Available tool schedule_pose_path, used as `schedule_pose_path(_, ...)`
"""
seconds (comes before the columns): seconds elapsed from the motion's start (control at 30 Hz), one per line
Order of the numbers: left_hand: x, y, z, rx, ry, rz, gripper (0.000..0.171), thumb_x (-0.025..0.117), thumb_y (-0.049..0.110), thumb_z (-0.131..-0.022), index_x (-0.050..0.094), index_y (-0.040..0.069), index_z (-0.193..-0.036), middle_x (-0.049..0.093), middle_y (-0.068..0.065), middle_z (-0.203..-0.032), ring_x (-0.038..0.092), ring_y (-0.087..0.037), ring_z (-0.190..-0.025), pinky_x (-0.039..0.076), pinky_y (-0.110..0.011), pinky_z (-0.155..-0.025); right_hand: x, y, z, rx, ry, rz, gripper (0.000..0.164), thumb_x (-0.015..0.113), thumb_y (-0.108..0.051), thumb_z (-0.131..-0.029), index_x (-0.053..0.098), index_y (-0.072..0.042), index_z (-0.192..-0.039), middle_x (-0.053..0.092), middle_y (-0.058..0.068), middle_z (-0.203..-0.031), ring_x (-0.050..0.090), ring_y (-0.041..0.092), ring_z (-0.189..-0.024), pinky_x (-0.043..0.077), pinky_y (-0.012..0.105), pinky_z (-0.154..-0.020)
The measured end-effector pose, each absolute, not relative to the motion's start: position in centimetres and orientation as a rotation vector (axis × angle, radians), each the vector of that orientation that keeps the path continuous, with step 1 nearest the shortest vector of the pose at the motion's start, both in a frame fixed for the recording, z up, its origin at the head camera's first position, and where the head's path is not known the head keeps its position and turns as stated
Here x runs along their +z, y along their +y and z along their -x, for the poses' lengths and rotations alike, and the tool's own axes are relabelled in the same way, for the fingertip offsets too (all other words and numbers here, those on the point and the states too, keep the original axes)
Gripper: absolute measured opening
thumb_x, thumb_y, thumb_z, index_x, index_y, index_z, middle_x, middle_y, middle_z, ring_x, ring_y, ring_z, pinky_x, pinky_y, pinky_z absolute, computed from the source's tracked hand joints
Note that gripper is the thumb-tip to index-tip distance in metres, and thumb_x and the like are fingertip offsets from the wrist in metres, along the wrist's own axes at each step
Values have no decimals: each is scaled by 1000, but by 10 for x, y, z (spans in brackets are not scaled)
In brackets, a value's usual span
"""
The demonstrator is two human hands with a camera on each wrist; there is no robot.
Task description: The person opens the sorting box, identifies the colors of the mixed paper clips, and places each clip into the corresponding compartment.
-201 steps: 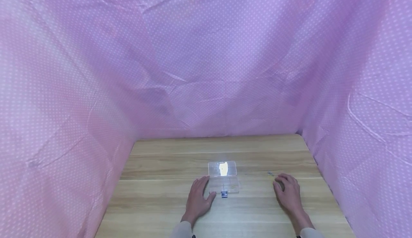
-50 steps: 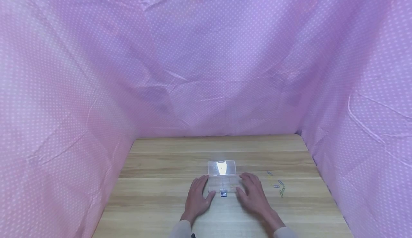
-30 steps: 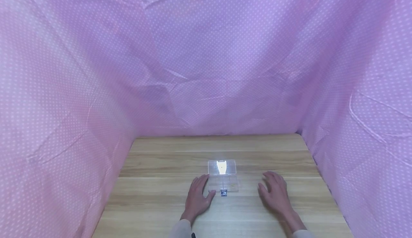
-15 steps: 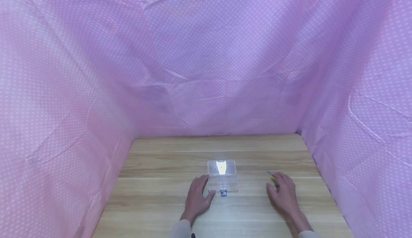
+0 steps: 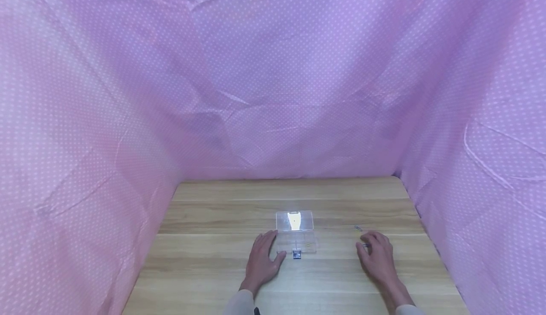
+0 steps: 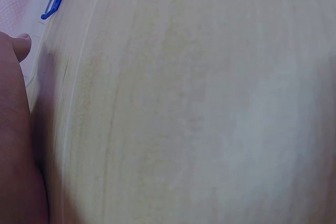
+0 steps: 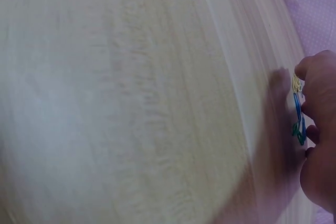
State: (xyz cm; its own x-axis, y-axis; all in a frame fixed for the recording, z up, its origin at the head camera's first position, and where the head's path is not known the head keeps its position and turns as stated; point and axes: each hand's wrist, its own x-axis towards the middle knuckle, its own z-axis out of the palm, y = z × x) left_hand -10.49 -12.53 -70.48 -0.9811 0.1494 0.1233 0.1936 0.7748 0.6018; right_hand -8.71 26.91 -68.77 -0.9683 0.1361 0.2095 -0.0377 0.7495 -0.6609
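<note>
A clear plastic box (image 5: 283, 242) lies on the table with its lid (image 5: 281, 222) raised back and a blue latch (image 5: 296, 255) at its front. In its right compartment are small yellow paper clips (image 5: 308, 245). My left hand (image 5: 262, 264) rests along the box's left side, fingers extended, thumb at the near corner. To the right, my right hand (image 5: 377, 259) is low over loose paper clips (image 5: 358, 228), its fingers bent loosely. Yellow clips (image 7: 296, 84), a blue clip (image 7: 297, 106) and green clips (image 7: 301, 132) show beside its fingers in the right wrist view, some of them hidden by the hand.
The wooden table (image 5: 222, 201) bears the box and clips. Pink dotted cloth (image 5: 273, 139) hangs behind it and along both sides. Bright glare sits on the lid.
From the box's right side, my right hand has gone right to the loose clips, covering most of them, and has lowered slightly there. My left hand has stayed at the box.
</note>
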Motion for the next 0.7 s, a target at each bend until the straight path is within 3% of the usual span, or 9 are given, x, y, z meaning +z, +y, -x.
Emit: schedule_pose_path(0.7,-703,-125,105,-1027,-2884,279,71,76,51,-103,57,21,-165,62,-6,-169,54,-33,-162,31,-53,-146,-696,266,89,954,-2595,54,13,85,0,-93,82,4,-105,73,27,-121,62,52,-124,45,72,-111)
